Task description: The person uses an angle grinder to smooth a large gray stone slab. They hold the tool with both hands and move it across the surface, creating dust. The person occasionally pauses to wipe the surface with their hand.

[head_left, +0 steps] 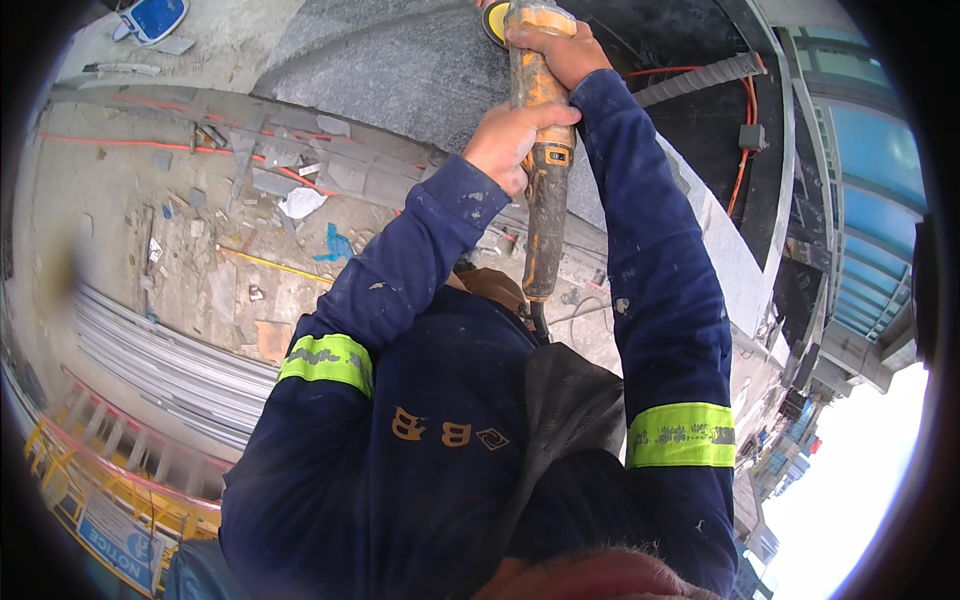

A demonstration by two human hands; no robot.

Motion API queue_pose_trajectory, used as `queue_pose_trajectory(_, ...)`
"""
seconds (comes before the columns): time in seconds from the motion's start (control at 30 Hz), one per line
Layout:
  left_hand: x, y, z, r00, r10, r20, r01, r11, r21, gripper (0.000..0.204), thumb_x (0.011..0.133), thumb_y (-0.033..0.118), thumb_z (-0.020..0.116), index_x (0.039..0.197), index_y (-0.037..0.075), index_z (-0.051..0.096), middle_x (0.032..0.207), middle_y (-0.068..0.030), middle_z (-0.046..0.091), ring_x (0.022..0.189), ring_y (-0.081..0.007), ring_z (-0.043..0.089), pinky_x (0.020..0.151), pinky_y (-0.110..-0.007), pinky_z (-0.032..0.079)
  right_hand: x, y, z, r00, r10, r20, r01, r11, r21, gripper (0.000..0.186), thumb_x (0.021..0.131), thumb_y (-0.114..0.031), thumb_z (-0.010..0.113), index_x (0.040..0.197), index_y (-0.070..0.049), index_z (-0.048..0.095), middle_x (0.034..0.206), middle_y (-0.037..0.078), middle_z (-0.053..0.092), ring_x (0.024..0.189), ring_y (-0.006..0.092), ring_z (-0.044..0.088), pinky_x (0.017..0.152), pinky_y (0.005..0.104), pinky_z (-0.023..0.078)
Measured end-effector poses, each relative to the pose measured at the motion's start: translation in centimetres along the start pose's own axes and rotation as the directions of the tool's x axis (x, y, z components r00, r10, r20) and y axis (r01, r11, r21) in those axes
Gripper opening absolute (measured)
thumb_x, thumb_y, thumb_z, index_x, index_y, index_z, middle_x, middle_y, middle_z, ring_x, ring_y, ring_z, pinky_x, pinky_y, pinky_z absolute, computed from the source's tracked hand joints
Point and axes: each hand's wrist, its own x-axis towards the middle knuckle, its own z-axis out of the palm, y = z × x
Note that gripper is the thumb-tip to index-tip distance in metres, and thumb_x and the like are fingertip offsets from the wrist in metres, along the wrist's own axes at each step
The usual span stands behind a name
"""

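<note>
Angle grinder (541, 185): I have it toward 12 o'clock in my view, its long axis running almost straight from 12 to 6, with the cable (541, 322) leaving its 6 o'clock end beside the navy jacket (430, 370). Both hands are on it. The right hand (572, 55) sits higher, fingers clamped over the yellow head housing (541, 17), so I count it the nearer one to the yellow disc (494, 22), which lies at about 10 o'clock from those fingertips. The left hand (497, 145) grips the tool's body at 7 o'clock from the right one, thumb laid across toward 3; its other fingers are mostly hidden, so I cannot tell how far round they close. The grey stone slab (400, 75) spreads toward 8 o'clock from the disc; whether the two touch, I cannot tell.
</note>
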Motion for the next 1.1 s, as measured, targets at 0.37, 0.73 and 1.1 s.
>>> queue_pose_trajectory(0.37, -0.1, 0.0, -0.1, 1.000, 0.005, 0.008, -0.005, 1.000, 0.000, 0.025, 0.085, 0.014, 0.072, 0.103, 0.000, 0.061, 0.084, -0.0073, 0.066, 0.066, -0.0193, 0.066, 0.059, -0.036, 0.056, 0.2, 0.3, 0.8, 0.991, -0.070, -0.117, 0.059, 0.993, -0.098, 0.087, 0.068, -0.045, 0.084, 0.126, 0.010, 0.049, 0.122, 0.025, 0.062, 0.115, 0.0331, 0.061, 0.098, 0.0360, 0.047)
queue_pose_trajectory(0.73, 0.3, -0.3, -0.3, 0.999, -0.001, 0.034, 0.001, 1.000, -0.008, 0.026, 0.084, 0.015, 0.073, 0.102, 0.000, 0.061, 0.083, -0.0074, 0.066, 0.067, -0.0193, 0.066, 0.058, -0.036, 0.056, -0.1, 0.3, -0.1, 0.999, -0.030, -0.021, 0.030, 0.999, 0.014, 0.099, 0.066, -0.047, 0.086, 0.131, 0.014, 0.043, 0.118, 0.023, 0.062, 0.105, 0.0271, 0.065, 0.092, 0.0354, 0.052)
queue_pose_trajectory(1.1, 0.4, 0.2, -1.0, 1.000, 0.007, 0.012, -0.007, 1.000, -0.015, 0.026, 0.084, 0.017, 0.074, 0.100, 0.001, 0.062, 0.081, -0.0076, 0.065, 0.066, -0.0198, 0.066, 0.058, -0.037, 0.056, 0.1, -0.4, 1.2, 0.994, -0.083, -0.075, 0.086, 0.996, 0.033, 0.090, 0.066, -0.044, 0.086, 0.127, 0.011, 0.047, 0.119, 0.023, 0.062, 0.111, 0.0296, 0.063, 0.095, 0.0345, 0.049)
